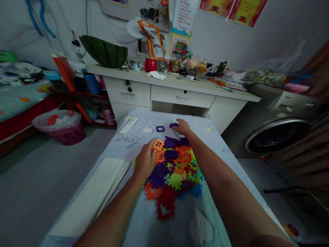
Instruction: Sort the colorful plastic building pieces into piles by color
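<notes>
"Where's the purple piece (pixel 172 125) from the right hand (pixel 183 127)?"

"Nine o'clock, at its fingertips, towards the far edge of the table (pixel 216 140). The left hand (pixel 145 160) is farther off."

"Its long axis?"

"Can't tell; part of it is hidden."

"Grips?"

"Right thumb and forefinger are spread at its end; whether they pinch, I can't tell. The left looks clamped on an orange piece (pixel 158 140), at the pile's (pixel 175 180) eleven o'clock."

"Counts?"

"Two hands, one purple piece there, one purple frame (pixel 157 129) farther towards nine o'clock. The pile overlaps too much to count."
</notes>
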`<state>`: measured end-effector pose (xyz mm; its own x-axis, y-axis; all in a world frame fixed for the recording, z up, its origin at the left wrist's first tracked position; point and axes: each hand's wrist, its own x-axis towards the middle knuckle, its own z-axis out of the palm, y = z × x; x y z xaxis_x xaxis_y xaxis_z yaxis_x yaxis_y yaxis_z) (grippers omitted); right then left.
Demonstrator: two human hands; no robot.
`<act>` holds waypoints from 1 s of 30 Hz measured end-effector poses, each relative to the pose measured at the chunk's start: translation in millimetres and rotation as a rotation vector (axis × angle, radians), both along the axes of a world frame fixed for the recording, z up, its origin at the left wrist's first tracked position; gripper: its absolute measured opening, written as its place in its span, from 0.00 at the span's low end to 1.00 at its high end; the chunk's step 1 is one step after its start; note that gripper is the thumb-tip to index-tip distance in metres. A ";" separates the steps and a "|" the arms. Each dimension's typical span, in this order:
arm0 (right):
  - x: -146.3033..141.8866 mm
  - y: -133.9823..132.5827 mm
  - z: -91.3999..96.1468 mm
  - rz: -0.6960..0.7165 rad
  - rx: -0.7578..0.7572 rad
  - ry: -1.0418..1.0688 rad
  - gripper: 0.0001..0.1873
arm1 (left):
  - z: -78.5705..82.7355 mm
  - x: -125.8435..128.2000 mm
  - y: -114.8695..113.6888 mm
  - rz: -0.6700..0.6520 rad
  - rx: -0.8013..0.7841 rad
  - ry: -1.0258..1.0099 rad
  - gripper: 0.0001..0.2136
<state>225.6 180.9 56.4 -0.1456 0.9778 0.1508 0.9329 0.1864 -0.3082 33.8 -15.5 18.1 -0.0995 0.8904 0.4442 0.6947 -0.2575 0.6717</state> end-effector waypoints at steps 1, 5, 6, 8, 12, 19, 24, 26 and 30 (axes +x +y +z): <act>-2.8 5.5 -3.8 -0.006 -0.016 -0.027 0.34 | 0.5 0.0 -0.3 0.002 0.000 0.006 0.20; -6.7 21.4 -14.5 0.031 -0.137 -0.119 0.41 | 3.0 0.6 -1.8 0.017 -0.009 0.018 0.21; -6.2 23.9 -15.6 0.051 -0.163 -0.135 0.39 | 3.5 1.0 -2.3 0.017 -0.007 0.022 0.22; -4.6 26.5 -16.1 0.090 -0.175 -0.159 0.34 | 4.6 1.6 -3.2 0.011 0.001 0.030 0.21; -0.6 21.0 -12.3 0.145 -0.132 -0.190 0.28 | 7.4 1.4 -5.4 -0.012 0.014 0.057 0.18; 22.4 -26.1 13.8 0.261 -0.134 0.024 0.20 | 10.9 -0.8 -8.2 -0.031 0.083 0.044 0.16; 42.5 -91.1 46.0 0.568 -0.353 0.408 0.19 | 15.1 0.0 -11.9 0.021 0.087 0.028 0.15; 45.8 -108.9 51.4 0.662 -0.450 0.482 0.23 | 16.7 0.7 -13.0 0.053 0.078 0.055 0.14; 42.0 -110.8 40.6 0.555 -0.332 0.397 0.20 | 18.3 2.8 -13.9 0.064 0.051 0.113 0.14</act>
